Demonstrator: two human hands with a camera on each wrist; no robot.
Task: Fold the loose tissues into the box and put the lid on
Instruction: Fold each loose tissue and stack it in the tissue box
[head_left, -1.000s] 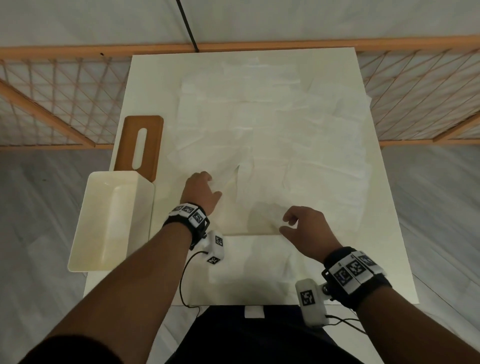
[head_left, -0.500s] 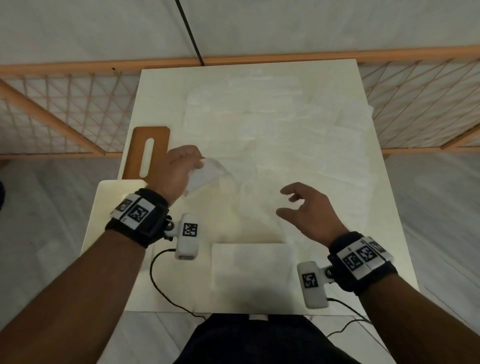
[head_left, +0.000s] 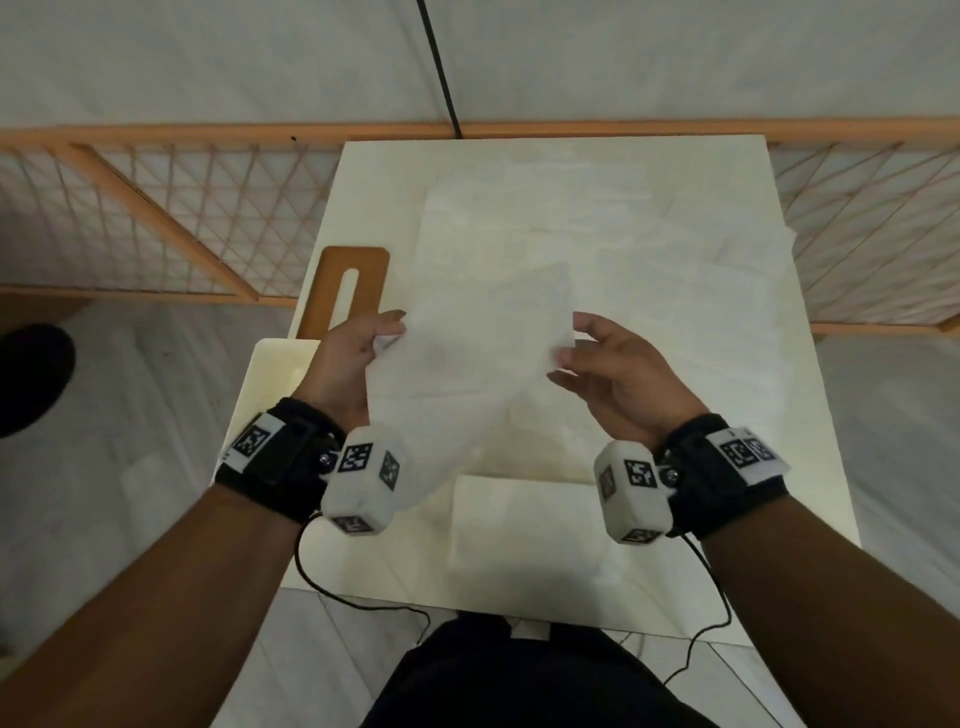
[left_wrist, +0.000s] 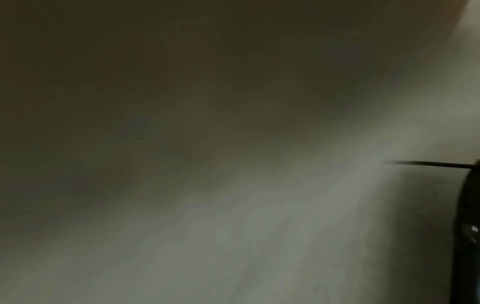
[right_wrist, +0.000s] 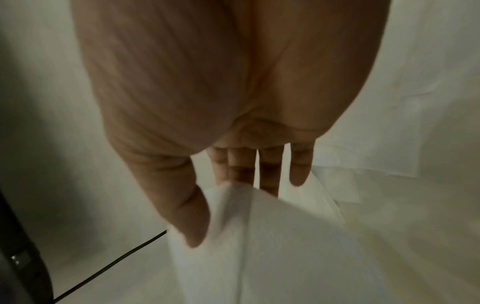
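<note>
I hold one white tissue sheet (head_left: 467, 374) up over the table, stretched between both hands. My left hand (head_left: 387, 338) pinches its left corner. My right hand (head_left: 569, 343) pinches its right edge, and in the right wrist view the tissue (right_wrist: 259, 246) sits between my right hand's (right_wrist: 210, 207) thumb and fingers. A folded tissue (head_left: 519, 525) lies near the front edge. Several loose tissues (head_left: 623, 244) cover the far half. The cream box (head_left: 270, 384) stands at the left, partly behind my left wrist. Its brown slotted lid (head_left: 371, 275) lies flat beyond it. The left wrist view is dark and blurred.
The cream table (head_left: 363, 176) is narrow, with floor on both sides. An orange wooden fence with netting (head_left: 156, 218) runs behind it. Thin black cables (head_left: 363, 603) hang from the wrist cameras over the front edge. A dark object (head_left: 31, 379) lies on the floor at the left.
My left hand lifted a tissue off the spread. My right hand rose from the table and took the sheet's other edge, so it now hangs between both hands.
</note>
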